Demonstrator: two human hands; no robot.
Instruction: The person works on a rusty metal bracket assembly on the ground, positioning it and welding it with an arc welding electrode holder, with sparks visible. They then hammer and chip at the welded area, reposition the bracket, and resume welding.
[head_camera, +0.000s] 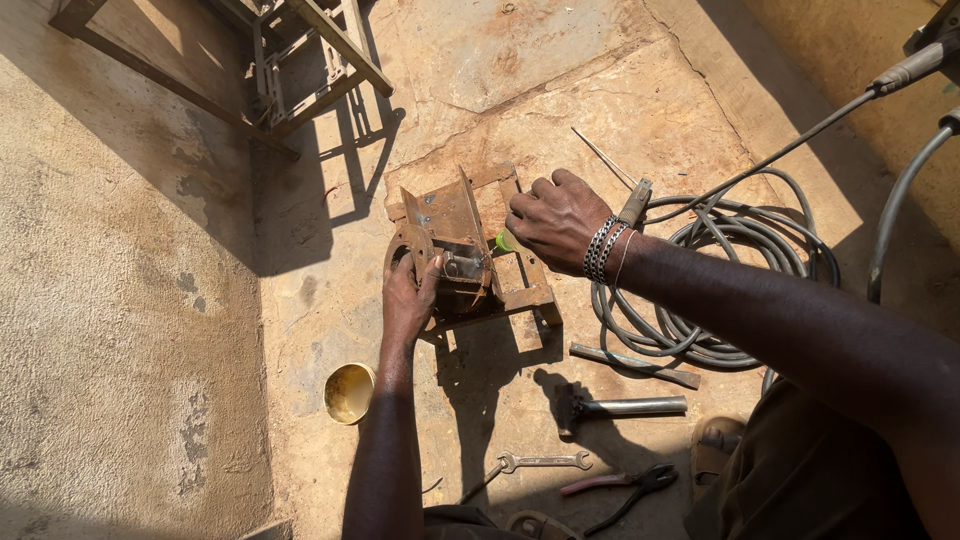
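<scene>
Rusty metal assembly (455, 240) is seated on a rusted flat frame (525, 285) on the concrete floor (130, 300), near picture centre. A round flange plate (405, 250) is seen at its 9 o'clock side, upright angled plates on top.

Left hand (408, 300) is placed at the assembly's 7 o'clock, fingers wrapped over the flange edge, thumb against the body; grip is closed on the assembly.

Right hand (555, 218) is held at the assembly's 3 o'clock, knuckles up, fingers curled closed. A small green object (505, 241) is visible at the fingertips; whether it is pinched cannot be told. A chain bracelet (600, 248) is worn on the wrist.

Outward from the assembly:
- 3 o'clock: coiled grey cable (720, 290); an electrode holder (634, 203) with a thin rod (600, 155) lies just behind the right wrist
- 4 o'clock: rusty flat bar (635, 364) at the coil's edge
- 5 o'clock: hammer (615, 407), partly in shadow
- 6 o'clock: open-ended spanner (545, 461), red-handled pliers (620, 483) beside it
- 7 o'clock: yellow bowl-shaped cap (349, 392), near the left forearm
- 11 o'clock: rusted metal frame structure (300, 70), well apart
- 2 o'clock: dark cable (800, 140) and a grey hose (895, 210) run to the picture's top right corner

A sandalled foot (715, 450) is seen at bottom right
</scene>
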